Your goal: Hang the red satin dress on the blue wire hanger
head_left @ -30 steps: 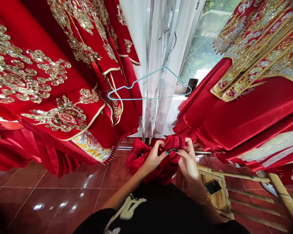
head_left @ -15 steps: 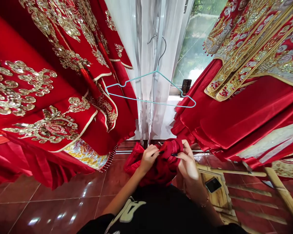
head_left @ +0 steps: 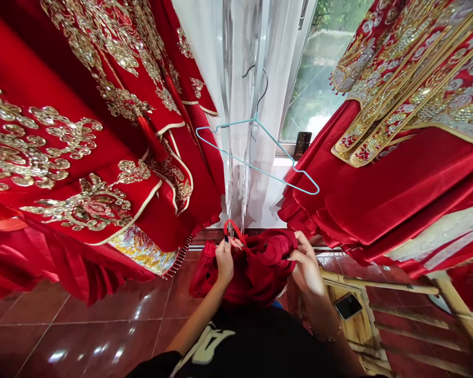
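Note:
A bundled plain red garment is held in front of my body. My left hand is closed, pinching a thin red hanging loop that sticks up from the garment's top edge. My right hand is closed on the garment's right side. Above them an empty light-blue wire hanger hangs tilted, its right end lower, in front of a white sheer curtain.
Red robes with gold embroidery hang on the left and on the right. A bamboo stool with a phone on it stands at lower right. A dark device leans on the window sill. Glossy red-brown floor tiles lie below.
My left hand moved away from my right and pulled a thin red loop up out of the garment. The blue hanger swung and tilted, its right end dropping.

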A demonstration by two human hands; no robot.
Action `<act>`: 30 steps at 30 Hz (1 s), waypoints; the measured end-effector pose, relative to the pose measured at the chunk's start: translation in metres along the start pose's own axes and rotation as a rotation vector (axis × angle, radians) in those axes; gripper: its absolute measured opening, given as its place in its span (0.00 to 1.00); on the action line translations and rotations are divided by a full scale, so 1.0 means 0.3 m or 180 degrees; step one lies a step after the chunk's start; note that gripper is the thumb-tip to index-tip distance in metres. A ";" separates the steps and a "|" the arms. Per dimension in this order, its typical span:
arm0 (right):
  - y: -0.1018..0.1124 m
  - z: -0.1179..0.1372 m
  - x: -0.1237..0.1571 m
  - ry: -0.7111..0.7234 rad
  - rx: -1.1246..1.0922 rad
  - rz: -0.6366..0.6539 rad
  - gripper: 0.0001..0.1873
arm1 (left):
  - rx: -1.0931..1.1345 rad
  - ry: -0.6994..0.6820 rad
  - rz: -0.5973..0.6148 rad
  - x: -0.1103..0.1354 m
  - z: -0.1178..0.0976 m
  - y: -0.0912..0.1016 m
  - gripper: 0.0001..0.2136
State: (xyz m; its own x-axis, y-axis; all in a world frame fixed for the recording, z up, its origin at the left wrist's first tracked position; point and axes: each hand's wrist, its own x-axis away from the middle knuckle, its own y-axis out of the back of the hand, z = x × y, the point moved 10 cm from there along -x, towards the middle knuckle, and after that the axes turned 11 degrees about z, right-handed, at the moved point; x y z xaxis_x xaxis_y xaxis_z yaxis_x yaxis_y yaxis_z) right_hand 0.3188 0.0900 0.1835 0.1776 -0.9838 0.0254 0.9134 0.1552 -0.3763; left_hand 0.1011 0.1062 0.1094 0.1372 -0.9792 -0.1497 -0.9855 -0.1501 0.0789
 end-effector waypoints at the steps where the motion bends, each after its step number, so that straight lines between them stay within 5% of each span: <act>1: 0.040 -0.001 -0.008 0.0035 0.0297 -0.0071 0.15 | 0.0067 0.0070 -0.0016 0.007 -0.004 0.007 0.22; 6: 0.169 0.055 -0.010 0.0563 0.2278 -0.0659 0.13 | 0.0220 0.0369 0.0818 0.063 -0.068 -0.061 0.25; 8: 0.115 0.039 -0.021 0.0623 0.2273 -0.0301 0.12 | 0.0084 0.0323 0.1173 0.088 -0.109 -0.096 0.26; 13: -0.151 -0.088 -0.053 0.0028 0.1253 0.1458 0.11 | -0.0254 0.0150 0.1663 0.127 -0.163 -0.156 0.22; 16: -0.215 -0.103 -0.058 0.0027 0.0857 0.1608 0.12 | -0.0257 0.0180 0.1834 0.142 -0.159 -0.179 0.21; 18: -0.187 -0.084 -0.058 0.0278 0.0983 0.1238 0.12 | -0.0163 0.0267 0.1841 0.140 -0.149 -0.169 0.19; 21: -0.024 -0.010 -0.025 0.0855 0.1439 0.0081 0.12 | 0.0191 0.0387 0.1545 0.102 -0.141 -0.077 0.13; 26: 0.323 0.230 0.084 0.1907 0.2062 -0.1792 0.08 | 0.0283 -0.0012 0.0658 0.023 -0.178 0.249 0.19; 30: 0.386 0.446 -0.034 0.2107 0.2077 -0.1443 0.15 | -0.0789 -0.0519 0.0171 0.021 -0.215 0.430 0.14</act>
State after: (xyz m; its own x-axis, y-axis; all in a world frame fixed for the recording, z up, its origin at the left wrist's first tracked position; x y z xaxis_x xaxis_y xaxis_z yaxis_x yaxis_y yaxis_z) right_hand 0.4718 0.1300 0.2635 -0.2894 -0.7839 -0.5493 0.9002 -0.4179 0.1221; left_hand -0.0187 0.0719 0.1823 0.0479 -0.9547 -0.2936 -0.9338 -0.1471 0.3262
